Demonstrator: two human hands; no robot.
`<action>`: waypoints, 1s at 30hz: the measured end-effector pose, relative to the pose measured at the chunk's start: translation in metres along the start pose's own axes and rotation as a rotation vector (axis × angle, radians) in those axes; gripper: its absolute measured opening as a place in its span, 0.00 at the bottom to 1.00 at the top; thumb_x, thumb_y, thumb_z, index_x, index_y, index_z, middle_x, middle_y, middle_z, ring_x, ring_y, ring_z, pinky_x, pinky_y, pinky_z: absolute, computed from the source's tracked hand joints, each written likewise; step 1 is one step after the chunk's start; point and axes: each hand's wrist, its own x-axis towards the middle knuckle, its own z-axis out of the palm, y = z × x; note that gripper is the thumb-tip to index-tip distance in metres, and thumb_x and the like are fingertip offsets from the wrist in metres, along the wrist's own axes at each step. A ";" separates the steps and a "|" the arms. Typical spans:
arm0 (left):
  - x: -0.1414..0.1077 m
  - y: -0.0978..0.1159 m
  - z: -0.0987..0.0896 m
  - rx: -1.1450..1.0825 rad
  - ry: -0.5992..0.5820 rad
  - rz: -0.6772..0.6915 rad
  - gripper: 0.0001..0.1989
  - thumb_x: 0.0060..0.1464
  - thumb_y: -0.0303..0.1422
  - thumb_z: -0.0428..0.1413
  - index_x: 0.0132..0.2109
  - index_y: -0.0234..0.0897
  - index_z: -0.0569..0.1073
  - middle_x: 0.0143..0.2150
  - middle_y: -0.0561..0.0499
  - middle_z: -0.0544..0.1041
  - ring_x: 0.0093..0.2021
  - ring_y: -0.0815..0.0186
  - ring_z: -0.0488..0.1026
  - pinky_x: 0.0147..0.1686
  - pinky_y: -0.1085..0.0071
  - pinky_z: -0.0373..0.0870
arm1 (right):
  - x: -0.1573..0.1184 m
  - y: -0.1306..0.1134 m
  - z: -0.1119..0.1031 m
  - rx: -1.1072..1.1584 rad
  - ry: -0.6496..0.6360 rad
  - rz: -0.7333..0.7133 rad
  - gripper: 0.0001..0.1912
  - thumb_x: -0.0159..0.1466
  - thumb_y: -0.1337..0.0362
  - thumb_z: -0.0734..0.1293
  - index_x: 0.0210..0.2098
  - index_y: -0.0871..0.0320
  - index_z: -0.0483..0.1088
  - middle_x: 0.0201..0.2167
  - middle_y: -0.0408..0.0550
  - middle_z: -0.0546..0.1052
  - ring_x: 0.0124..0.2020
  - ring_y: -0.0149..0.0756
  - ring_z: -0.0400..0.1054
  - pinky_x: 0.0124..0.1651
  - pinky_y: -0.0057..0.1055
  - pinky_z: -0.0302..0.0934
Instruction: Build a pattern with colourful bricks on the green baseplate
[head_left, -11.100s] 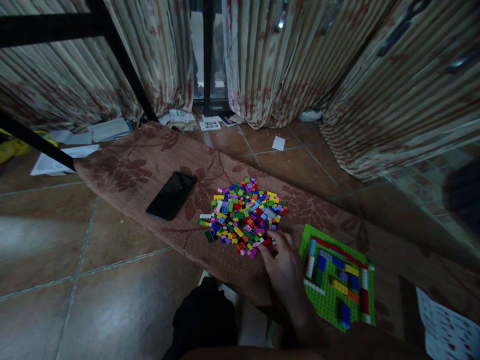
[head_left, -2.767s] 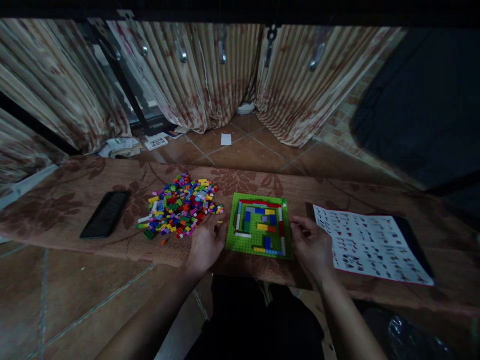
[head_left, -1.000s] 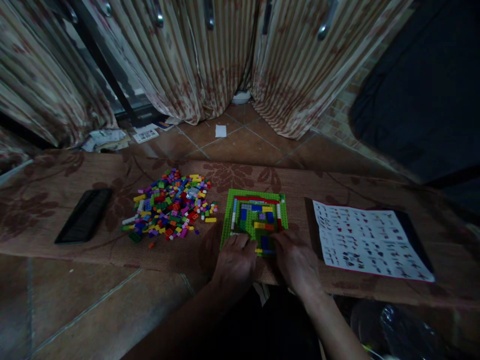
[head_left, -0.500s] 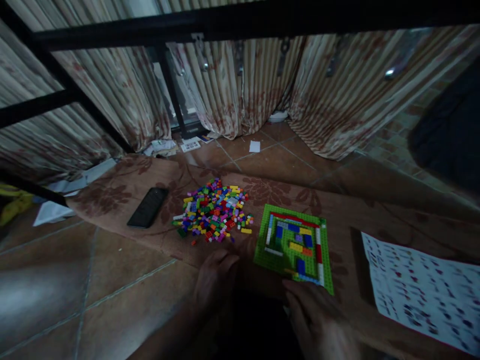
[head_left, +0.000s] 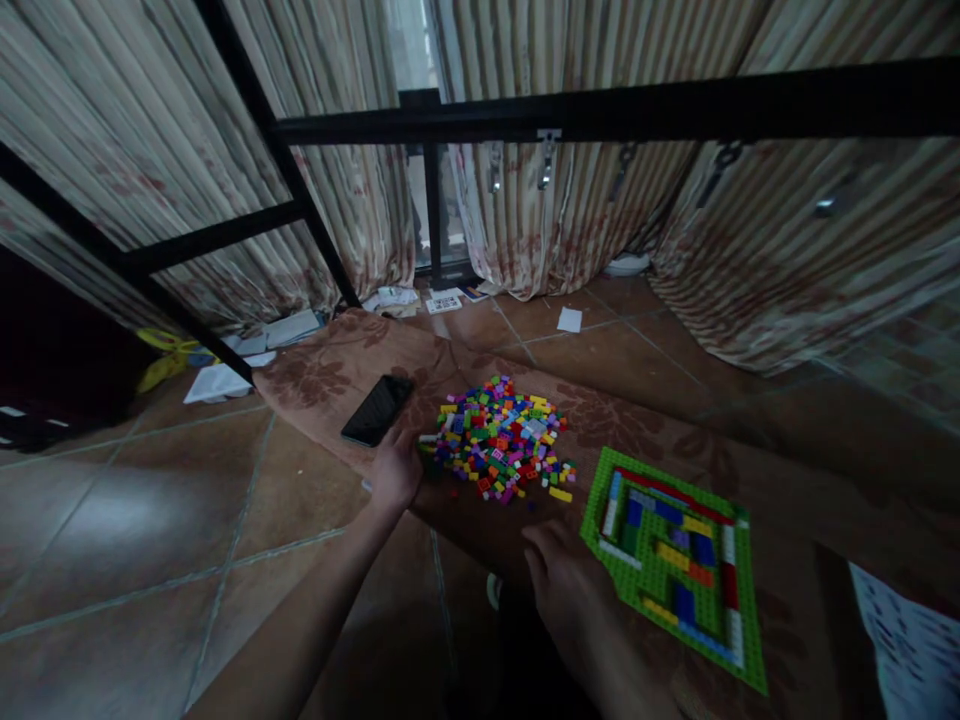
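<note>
My left hand (head_left: 396,474) is by the brick pile (head_left: 499,440), right hand (head_left: 566,578) by the green baseplate (head_left: 660,582), both near the worktop (head_left: 480,525) edge; either grip, I can't tell.

The cloth-covered bench (head_left: 319,380) carries a dark phone (head_left: 377,411), a heap of colourful bricks (head_left: 499,440) and a green baseplate (head_left: 664,583).

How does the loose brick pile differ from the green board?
The brick pile is a jumbled heap, its pieces lying at mixed angles; the green board is flat, with bricks set in straight lines. The brick pile sits nearer the phone, while the green board sits nearer the printed sheet. Both rest on the patterned cloth and show several colours.
</note>
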 end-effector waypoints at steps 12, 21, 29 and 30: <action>0.031 0.005 0.025 0.222 -0.152 0.030 0.19 0.59 0.25 0.45 0.54 0.37 0.72 0.47 0.42 0.72 0.47 0.58 0.71 0.45 0.67 0.68 | 0.057 0.026 0.015 -0.526 0.018 0.236 0.20 0.59 0.81 0.53 0.37 0.63 0.73 0.34 0.59 0.78 0.33 0.42 0.74 0.33 0.32 0.62; 0.030 0.003 0.028 0.234 -0.149 0.035 0.15 0.62 0.28 0.43 0.49 0.36 0.72 0.45 0.42 0.71 0.44 0.60 0.71 0.41 0.68 0.67 | 0.055 0.012 0.024 -0.164 0.039 0.262 0.10 0.65 0.69 0.57 0.36 0.57 0.70 0.34 0.53 0.78 0.32 0.39 0.73 0.33 0.32 0.60; 0.035 0.008 0.028 0.302 -0.156 0.040 0.15 0.61 0.29 0.43 0.50 0.36 0.70 0.44 0.43 0.72 0.45 0.59 0.72 0.41 0.68 0.66 | 0.040 -0.013 0.014 0.635 0.048 0.316 0.06 0.61 0.61 0.62 0.33 0.56 0.69 0.28 0.44 0.76 0.30 0.34 0.70 0.33 0.27 0.60; 0.036 0.009 0.028 0.311 -0.151 0.045 0.15 0.61 0.30 0.43 0.51 0.36 0.70 0.45 0.43 0.72 0.46 0.58 0.72 0.41 0.68 0.66 | 0.037 -0.019 0.013 0.699 0.036 0.299 0.05 0.59 0.62 0.64 0.31 0.56 0.69 0.26 0.42 0.75 0.28 0.32 0.69 0.32 0.27 0.60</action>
